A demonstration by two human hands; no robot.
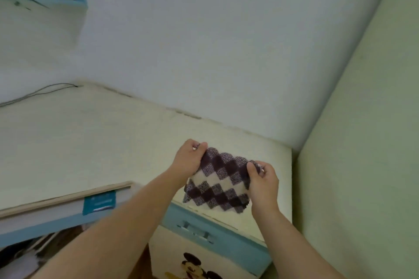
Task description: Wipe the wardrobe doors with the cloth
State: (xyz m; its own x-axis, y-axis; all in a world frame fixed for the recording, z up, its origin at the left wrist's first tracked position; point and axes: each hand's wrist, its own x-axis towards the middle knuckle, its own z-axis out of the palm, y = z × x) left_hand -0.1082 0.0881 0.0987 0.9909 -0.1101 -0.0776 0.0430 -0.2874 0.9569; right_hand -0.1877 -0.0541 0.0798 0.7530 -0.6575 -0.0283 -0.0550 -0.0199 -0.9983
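Both hands, left hand (pixel 189 161) and right hand (pixel 263 182), pinch the checked cloth (pixel 218 180) by its top corners; it looks soft, light and floppy.

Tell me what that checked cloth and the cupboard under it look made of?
Cloth: looks like soft, fuzzy microfibre or terry; the nap blurs its purple and cream checks. Cupboard: probably painted wood or board, matt cream top with blue trim; cannot be sure.

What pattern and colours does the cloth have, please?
The cloth has a dark purple and white check, seen in the head view.
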